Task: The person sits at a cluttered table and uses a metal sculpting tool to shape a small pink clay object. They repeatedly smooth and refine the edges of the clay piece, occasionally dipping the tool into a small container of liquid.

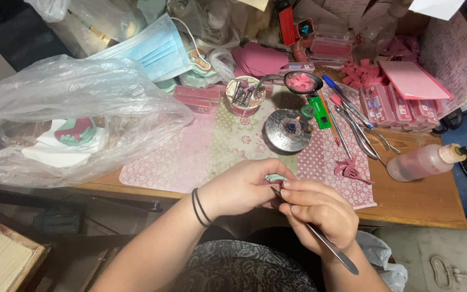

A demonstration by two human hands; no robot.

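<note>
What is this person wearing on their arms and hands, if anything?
Both forearms are bare, with no sleeves or gloves. The left hand has two thin black bands around its wrist. The right hand shows no rings or bands.

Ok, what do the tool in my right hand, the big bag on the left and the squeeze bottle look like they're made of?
The thin tool in the right hand looks like polished metal: it is grey and catches the light. The big bag seems thin clear plastic film, crinkled and see-through. The squeeze bottle looks like soft translucent plastic, cloudy pinkish, with a tan tip, perhaps cork or rubber.
</note>
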